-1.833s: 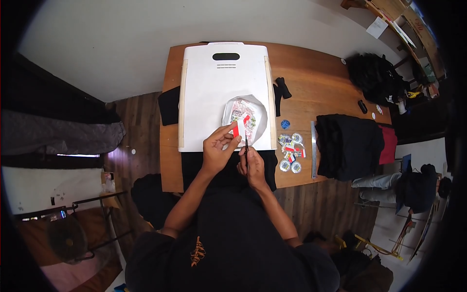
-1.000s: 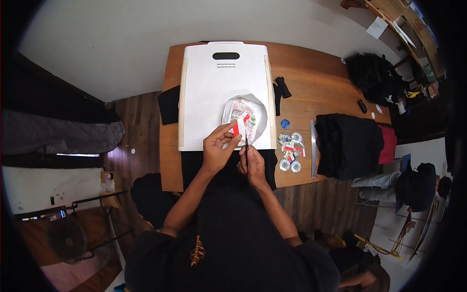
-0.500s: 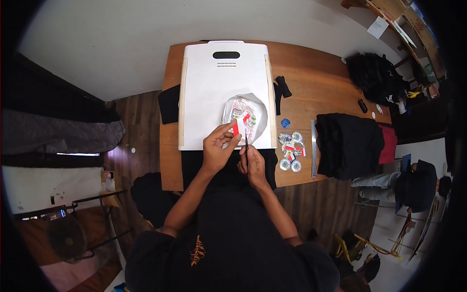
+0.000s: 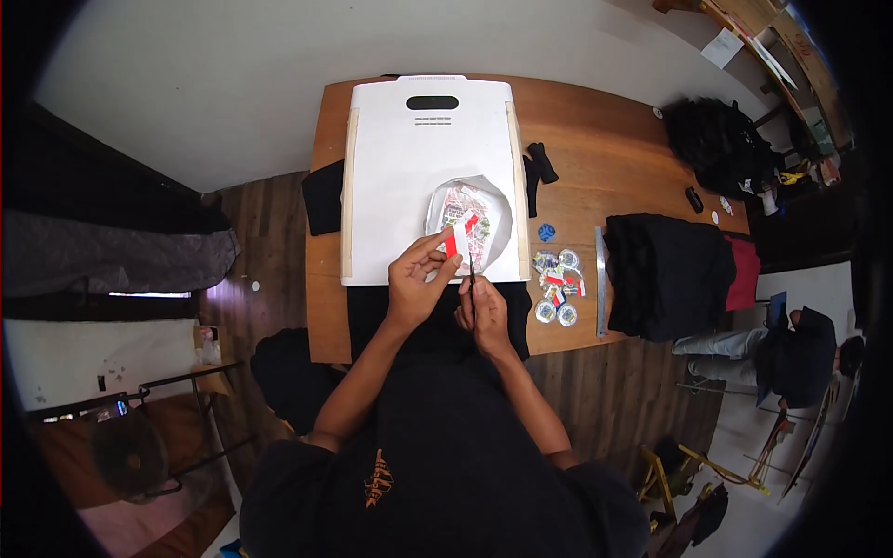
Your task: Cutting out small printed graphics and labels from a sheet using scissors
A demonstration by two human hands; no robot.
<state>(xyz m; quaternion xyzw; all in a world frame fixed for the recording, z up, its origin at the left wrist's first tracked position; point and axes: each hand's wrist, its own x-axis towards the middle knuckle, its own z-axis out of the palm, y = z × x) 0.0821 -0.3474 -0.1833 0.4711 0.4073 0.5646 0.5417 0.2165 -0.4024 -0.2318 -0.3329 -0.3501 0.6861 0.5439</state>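
Head view shows almost no change over the last two seconds: the left hand (image 4: 420, 279) still pinches a small red-and-white paper piece (image 4: 455, 240) between thumb and fingers at the near edge of the white cutting board (image 4: 409, 177), and the right hand (image 4: 484, 312) stays clenched around a thin dark tool (image 4: 472, 272), seemingly a craft knife, its tip up near that piece. Such stillness reads as slow, fine trimming rather than a new step. Further right, the printed sheet (image 4: 476, 216) lies on the board, and round badges (image 4: 556, 284) sit clustered on the wooden bench (image 4: 605, 158), untouched.
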